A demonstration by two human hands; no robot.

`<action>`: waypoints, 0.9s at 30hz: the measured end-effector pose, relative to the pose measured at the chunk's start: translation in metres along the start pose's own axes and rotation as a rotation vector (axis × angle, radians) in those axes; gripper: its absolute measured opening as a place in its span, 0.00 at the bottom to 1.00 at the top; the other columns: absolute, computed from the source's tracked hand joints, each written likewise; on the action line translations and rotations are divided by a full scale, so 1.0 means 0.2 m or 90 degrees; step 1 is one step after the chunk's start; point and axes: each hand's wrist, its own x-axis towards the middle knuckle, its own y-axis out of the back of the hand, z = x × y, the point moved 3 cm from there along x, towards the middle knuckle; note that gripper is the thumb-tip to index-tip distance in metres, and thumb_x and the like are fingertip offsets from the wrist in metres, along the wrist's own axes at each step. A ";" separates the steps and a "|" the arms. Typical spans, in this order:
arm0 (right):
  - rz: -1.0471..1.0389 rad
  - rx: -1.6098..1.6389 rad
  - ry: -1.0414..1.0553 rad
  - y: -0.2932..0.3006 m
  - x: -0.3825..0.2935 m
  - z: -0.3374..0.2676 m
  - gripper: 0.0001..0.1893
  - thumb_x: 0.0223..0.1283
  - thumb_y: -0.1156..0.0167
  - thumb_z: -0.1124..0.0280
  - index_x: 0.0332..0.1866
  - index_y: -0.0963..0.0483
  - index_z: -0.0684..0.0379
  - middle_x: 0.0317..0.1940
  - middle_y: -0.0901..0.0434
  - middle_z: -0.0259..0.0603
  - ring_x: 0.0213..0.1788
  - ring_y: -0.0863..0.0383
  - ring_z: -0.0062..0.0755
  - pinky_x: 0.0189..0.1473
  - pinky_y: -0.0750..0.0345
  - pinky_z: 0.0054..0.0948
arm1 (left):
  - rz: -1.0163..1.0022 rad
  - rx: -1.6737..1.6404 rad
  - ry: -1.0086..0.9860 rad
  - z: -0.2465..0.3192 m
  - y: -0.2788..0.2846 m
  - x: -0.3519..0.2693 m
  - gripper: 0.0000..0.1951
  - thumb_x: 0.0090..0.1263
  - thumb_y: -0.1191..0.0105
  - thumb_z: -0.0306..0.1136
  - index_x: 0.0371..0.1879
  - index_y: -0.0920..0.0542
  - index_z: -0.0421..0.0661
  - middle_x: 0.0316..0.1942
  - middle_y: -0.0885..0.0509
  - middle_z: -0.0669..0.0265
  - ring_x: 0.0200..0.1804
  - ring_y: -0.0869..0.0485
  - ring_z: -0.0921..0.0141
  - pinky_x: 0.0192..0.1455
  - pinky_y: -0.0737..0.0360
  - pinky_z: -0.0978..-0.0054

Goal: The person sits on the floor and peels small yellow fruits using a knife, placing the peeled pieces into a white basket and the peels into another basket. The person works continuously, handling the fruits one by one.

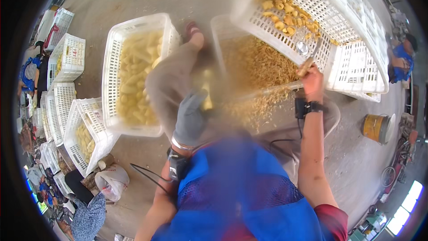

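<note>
My left hand (190, 118), in a grey glove, is closed around a pale yellow peeled piece (207, 98), partly blurred. My right hand (312, 77) is bare and grips the wooden handle of a knife (307, 66), its blade pointing into a tilted white plastic crate (329, 52). Brown-yellow unpeeled root-like pieces (289, 20) lie in that crate, with a round shiny metal object (302, 48) near the blade. Between my knees and that crate, a heap of peelings (267, 63) fills a white container. Another white crate (106, 73) at the left holds many peeled pale pieces (133, 80).
Stacked white crates (67, 103) line the left, one holding pale pieces (85, 142). A white sack (112, 180) stands beside a person in a patterned top (88, 219). A yellow bucket (375, 128) stands right; another person (401, 58) sits at the far right. Peelings litter the floor.
</note>
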 end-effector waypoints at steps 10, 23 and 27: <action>-0.205 -0.345 -0.037 -0.83 -0.57 0.32 0.22 0.60 0.42 0.82 0.61 0.22 0.62 0.54 0.15 0.42 0.52 0.13 0.31 0.55 0.13 0.31 | -0.030 0.017 -0.001 -0.12 0.08 -0.12 0.19 0.88 0.45 0.36 0.70 0.21 0.37 0.47 0.09 0.58 0.43 0.12 0.68 0.46 0.14 0.71; -0.318 -0.581 0.256 -1.31 -0.94 0.27 0.18 0.62 0.25 0.79 0.57 0.16 0.57 0.48 0.13 0.36 0.52 0.13 0.30 0.56 0.17 0.31 | -0.068 0.076 -0.038 0.03 0.09 -0.25 0.19 0.87 0.46 0.33 0.69 0.20 0.36 0.47 0.10 0.61 0.46 0.12 0.69 0.51 0.13 0.71; -0.357 -0.593 0.255 -1.30 -0.94 0.28 0.22 0.61 0.29 0.84 0.60 0.16 0.56 0.52 0.12 0.38 0.56 0.11 0.32 0.58 0.15 0.33 | -0.087 0.085 -0.075 0.08 0.08 -0.26 0.19 0.87 0.47 0.33 0.69 0.20 0.36 0.47 0.10 0.62 0.47 0.12 0.70 0.53 0.13 0.71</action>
